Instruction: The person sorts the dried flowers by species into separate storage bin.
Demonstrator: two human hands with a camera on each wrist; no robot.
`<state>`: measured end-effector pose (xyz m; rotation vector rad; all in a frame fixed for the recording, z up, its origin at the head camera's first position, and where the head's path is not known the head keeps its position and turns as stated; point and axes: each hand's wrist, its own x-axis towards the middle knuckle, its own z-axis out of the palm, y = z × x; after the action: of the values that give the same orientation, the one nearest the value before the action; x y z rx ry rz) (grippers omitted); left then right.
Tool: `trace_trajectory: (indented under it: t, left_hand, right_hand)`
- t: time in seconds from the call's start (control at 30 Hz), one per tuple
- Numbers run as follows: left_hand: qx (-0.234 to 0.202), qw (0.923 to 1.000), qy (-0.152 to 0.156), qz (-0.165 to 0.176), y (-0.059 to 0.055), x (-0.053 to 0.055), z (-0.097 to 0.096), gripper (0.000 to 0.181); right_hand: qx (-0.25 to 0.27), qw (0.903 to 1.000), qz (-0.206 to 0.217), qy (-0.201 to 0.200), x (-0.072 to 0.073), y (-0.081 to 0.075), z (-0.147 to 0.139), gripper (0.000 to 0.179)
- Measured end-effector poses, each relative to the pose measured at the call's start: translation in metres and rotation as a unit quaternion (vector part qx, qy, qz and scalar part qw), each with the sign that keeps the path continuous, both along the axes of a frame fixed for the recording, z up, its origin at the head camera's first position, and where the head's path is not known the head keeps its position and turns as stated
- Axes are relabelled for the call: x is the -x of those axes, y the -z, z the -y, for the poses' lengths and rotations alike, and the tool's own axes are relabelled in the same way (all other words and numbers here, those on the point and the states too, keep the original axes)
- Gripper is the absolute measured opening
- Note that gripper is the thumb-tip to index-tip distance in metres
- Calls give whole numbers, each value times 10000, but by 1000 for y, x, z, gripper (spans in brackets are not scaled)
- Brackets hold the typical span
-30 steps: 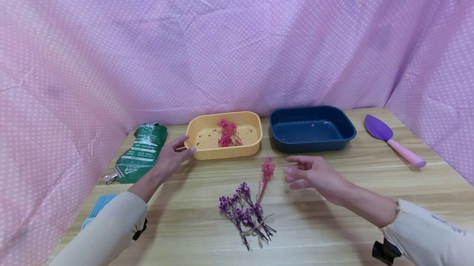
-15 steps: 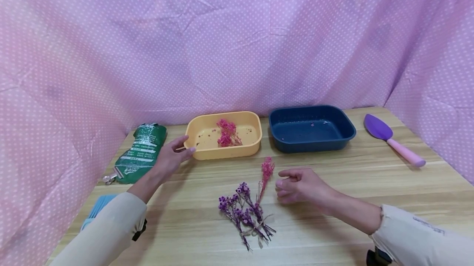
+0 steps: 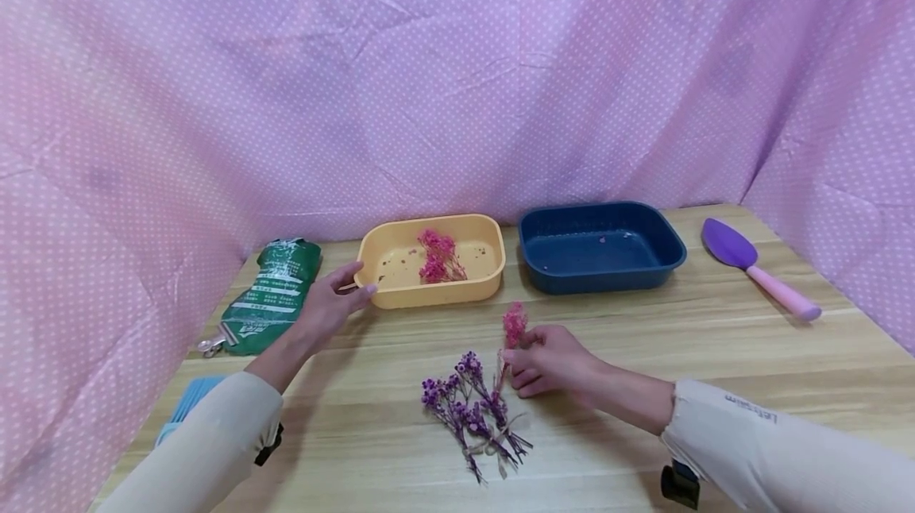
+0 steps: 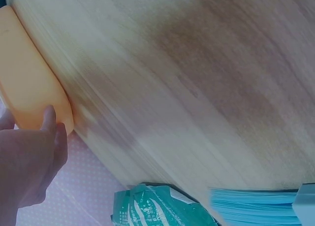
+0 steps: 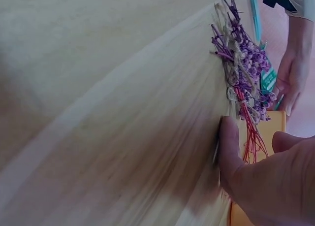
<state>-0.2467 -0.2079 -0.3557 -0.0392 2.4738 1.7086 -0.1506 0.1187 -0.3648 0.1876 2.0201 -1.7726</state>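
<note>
In the head view, the left hand (image 3: 330, 302) holds the near-left corner of a yellow rectangular tub (image 3: 436, 295), thumb on the front wall and fingers at the end. A pink dried-flower sprig (image 3: 438, 267) lies inside with small crumbs. The right hand (image 3: 554, 362) is at a second pink dried-flower sprig (image 3: 515, 322) on the table, thumb and fingers on either side of its stems. In the right wrist view, a gap shows between thumb and finger, with the reddish stems (image 5: 252, 137) between them. Purple dried flowers (image 3: 465, 402), tied with twine, lie just beside the sprig.
A dark blue tub (image 3: 600, 283) stands right of the yellow one. Farther right lies a purple trowel (image 3: 729, 244) with a pink handle. At left are a clipped green bag (image 3: 275, 291) and a light blue ribbed item (image 3: 193, 398). Pink dotted cloth (image 3: 457, 84) hangs behind the table.
The right hand has moved left and down from beside the blue tub to the pink sprig on the table. The left hand stays at the yellow tub.
</note>
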Motion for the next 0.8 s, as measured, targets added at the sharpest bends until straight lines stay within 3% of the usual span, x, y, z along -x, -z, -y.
trace_trajectory:
  t: [0.13, 0.23, 0.43, 0.8]
  left_hand:
    - [-33, 10000, 13, -31, 0, 0, 0, 67]
    - [-102, 9999, 10, -25, 0, 0, -1, 67]
    - [-150, 9999, -21, 40, 0, 1, -1, 68]
    - [-112, 9999, -8, 53, 0, 1, -1, 67]
  right_hand:
    - [-482, 9987, 94, 141, 5, 2, 9, 35]
    - [-956, 9954, 0, 104, 7, 4, 15, 41]
    - [-1693, 9846, -410, -161, 8, 6, 24, 50]
    - [-2617, 9584, -816, -800, 15, 6, 31, 44]
